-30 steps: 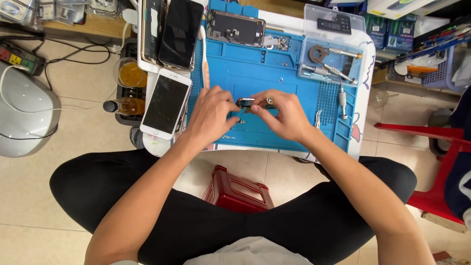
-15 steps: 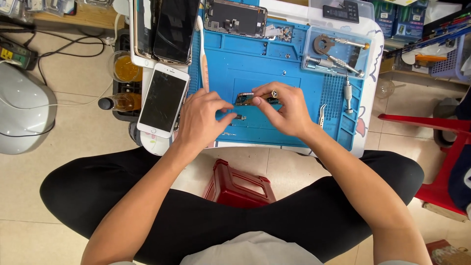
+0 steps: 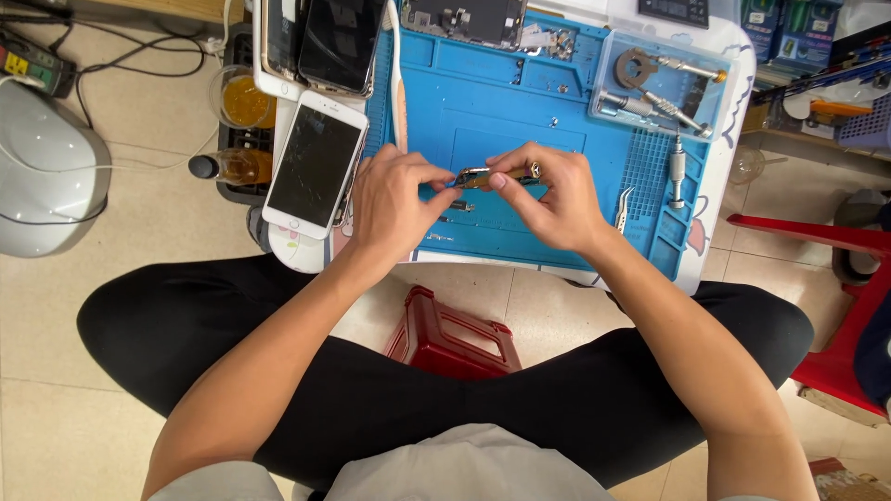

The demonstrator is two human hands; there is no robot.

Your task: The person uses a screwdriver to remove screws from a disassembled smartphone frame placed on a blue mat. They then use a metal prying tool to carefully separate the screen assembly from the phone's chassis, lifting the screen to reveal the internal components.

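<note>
Both grips pinched shut on the small, thin metal phone part [image 3: 487, 176]: left hand [image 3: 390, 199] takes its left end, right hand [image 3: 557, 199] its right, long axis running side to side, just above the blue silicone repair mat [image 3: 520, 102]; beyond left, a white cracked-screen phone [image 3: 314, 165].

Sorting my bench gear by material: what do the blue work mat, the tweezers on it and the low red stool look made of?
Blue work mat: likely silicone or soft rubber; matte, with moulded compartments and ridges. Tweezers: metal, probably steel; thin, silvery, glinting. Red stool: apparently moulded plastic; glossy, with ribbed edges. The small part held between the left hand and right hand looks metallic, too small to tell more.
</note>
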